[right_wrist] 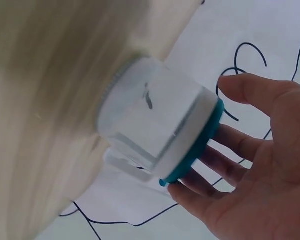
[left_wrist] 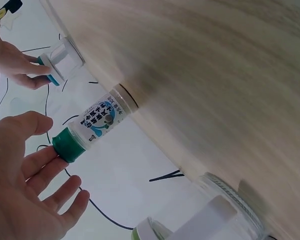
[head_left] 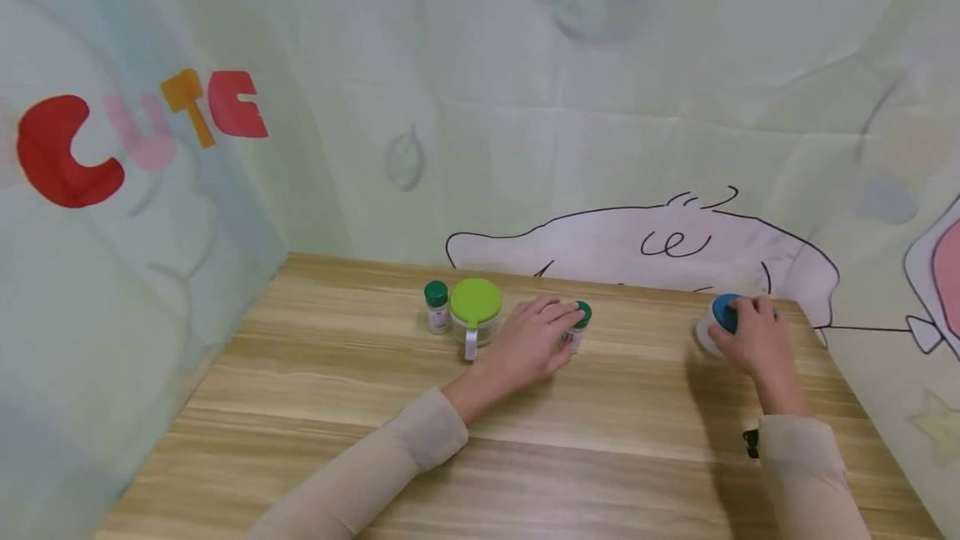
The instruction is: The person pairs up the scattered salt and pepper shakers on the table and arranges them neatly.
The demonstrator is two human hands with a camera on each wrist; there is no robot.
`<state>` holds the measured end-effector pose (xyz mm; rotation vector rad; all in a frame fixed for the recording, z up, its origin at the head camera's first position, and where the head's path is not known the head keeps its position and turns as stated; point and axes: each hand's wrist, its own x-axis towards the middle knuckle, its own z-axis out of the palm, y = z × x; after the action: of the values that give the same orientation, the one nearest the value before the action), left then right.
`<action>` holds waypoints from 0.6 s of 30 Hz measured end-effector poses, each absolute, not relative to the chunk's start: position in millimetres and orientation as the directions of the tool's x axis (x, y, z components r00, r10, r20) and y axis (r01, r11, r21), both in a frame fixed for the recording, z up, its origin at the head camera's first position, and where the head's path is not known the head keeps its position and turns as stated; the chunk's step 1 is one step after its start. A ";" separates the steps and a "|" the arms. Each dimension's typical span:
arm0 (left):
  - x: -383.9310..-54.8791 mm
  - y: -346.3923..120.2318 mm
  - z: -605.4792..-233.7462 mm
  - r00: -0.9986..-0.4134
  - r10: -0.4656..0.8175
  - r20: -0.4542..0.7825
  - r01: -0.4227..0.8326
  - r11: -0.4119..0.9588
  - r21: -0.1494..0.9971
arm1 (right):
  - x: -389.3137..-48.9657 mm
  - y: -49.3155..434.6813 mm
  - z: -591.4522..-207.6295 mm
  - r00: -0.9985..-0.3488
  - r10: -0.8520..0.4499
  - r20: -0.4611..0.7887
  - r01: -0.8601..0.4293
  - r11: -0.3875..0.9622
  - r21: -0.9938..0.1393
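A small spice bottle [left_wrist: 102, 117] with a green cap stands upright on the table. My left hand [head_left: 528, 340] is at this bottle, fingertips touching the cap and the thumb apart from it. Over on the right stands a clear jar [right_wrist: 150, 115] with a blue lid [head_left: 726, 312] and a side handle. My right hand [head_left: 757, 340] reaches over that lid, its fingers along the rim and the thumb a little off it. Left of my left hand are a handled jar with a lime-green lid [head_left: 476, 301] and a second green-capped spice bottle [head_left: 437, 307].
The wooden table [head_left: 600, 473] meets a printed curtain [head_left: 480, 148] along its back and left edges. A small dark object [head_left: 752, 442] shows beside the right sleeve, partly hidden by it.
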<state>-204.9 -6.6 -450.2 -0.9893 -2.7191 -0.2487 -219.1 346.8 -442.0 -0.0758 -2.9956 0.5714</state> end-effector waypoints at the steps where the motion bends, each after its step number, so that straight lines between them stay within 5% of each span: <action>1: -205.0 -6.2 -450.1 -0.745 0.608 0.273 0.648 0.757 0.082 | -219.9 348.1 -438.8 -0.996 0.064 0.064 0.036 0.929 -0.369; 18: -204.2 -4.8 -449.2 -0.765 0.583 0.274 0.630 0.765 0.131 | -236.6 356.5 -427.7 -0.954 0.294 -0.058 0.295 0.889 -0.349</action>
<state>-204.2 -4.8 -449.2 -0.9559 -2.7440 -0.3175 -236.6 356.5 -427.7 -0.4767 -3.0576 0.5653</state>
